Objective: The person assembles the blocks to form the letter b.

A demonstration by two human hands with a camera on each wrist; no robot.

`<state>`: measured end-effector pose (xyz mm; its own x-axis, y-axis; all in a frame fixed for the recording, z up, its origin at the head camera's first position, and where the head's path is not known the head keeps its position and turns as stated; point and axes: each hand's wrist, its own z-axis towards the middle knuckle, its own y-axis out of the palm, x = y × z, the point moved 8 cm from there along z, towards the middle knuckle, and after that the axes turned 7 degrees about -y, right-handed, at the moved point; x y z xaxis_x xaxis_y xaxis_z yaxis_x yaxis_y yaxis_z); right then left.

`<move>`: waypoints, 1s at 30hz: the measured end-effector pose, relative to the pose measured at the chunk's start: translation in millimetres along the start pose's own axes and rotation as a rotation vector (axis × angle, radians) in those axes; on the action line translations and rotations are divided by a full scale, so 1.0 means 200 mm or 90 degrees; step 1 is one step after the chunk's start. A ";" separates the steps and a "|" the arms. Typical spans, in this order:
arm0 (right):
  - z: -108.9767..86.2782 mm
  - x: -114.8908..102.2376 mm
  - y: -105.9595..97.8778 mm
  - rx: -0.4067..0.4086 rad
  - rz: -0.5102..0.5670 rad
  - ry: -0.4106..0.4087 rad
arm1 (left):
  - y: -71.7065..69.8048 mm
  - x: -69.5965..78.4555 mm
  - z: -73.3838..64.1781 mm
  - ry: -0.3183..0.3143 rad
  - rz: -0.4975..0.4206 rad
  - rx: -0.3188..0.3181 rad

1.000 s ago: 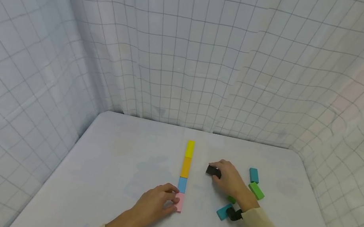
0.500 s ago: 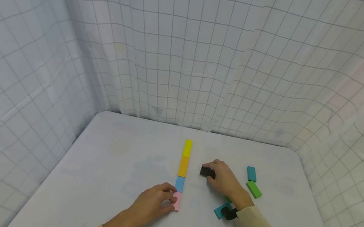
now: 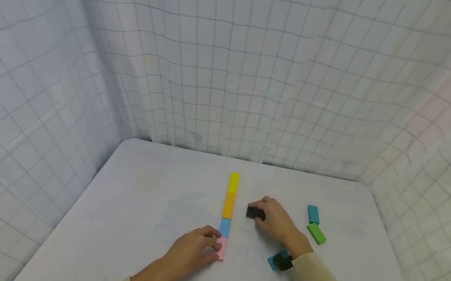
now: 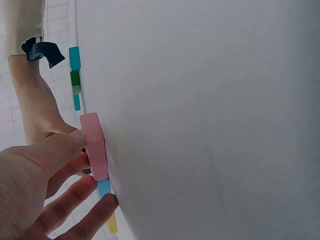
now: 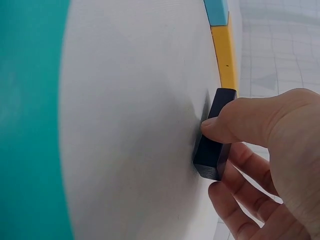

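A pink block [image 3: 221,249] lies at the near end of a straight row, followed by a light blue block [image 3: 225,227], an orange-yellow block [image 3: 229,206] and a bright yellow block [image 3: 234,182]. My left hand [image 3: 191,250] rests at the pink block, thumb and fingertips touching it, fingers loosely bent. One fingertip reaches beside the light blue block in the left wrist view. Right of the row, my right hand [image 3: 278,220] pinches a black block [image 5: 215,135] between thumb and fingers. The black block is held crosswise to the row, with a gap between them in the head view.
A teal block [image 3: 313,214] and a green block [image 3: 317,234] lie at the right. Another teal block [image 3: 273,262] is partly hidden under my right wrist. A green block [image 4: 75,79] shows in the left wrist view. Grid-patterned curtains [image 3: 243,89] surround the white table [image 3: 144,196].
My right hand has moved a little left with the black block, narrowing the gap to the row. My left hand stays at the pink block. The whole head view shifts slightly.
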<state>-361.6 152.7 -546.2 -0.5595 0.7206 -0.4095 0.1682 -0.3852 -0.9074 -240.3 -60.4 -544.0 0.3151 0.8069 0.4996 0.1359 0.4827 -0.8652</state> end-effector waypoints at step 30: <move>0.13 -0.10 0.06 0.011 -0.023 -0.036 | -0.01 0.01 -0.01 0.029 0.011 0.026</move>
<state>-369.1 119.4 -545.9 -0.6102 0.7002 -0.3706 0.1342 -0.3697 -0.9194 -238.5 -59.7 -542.1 0.3596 0.7991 0.4817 0.0918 0.4835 -0.8705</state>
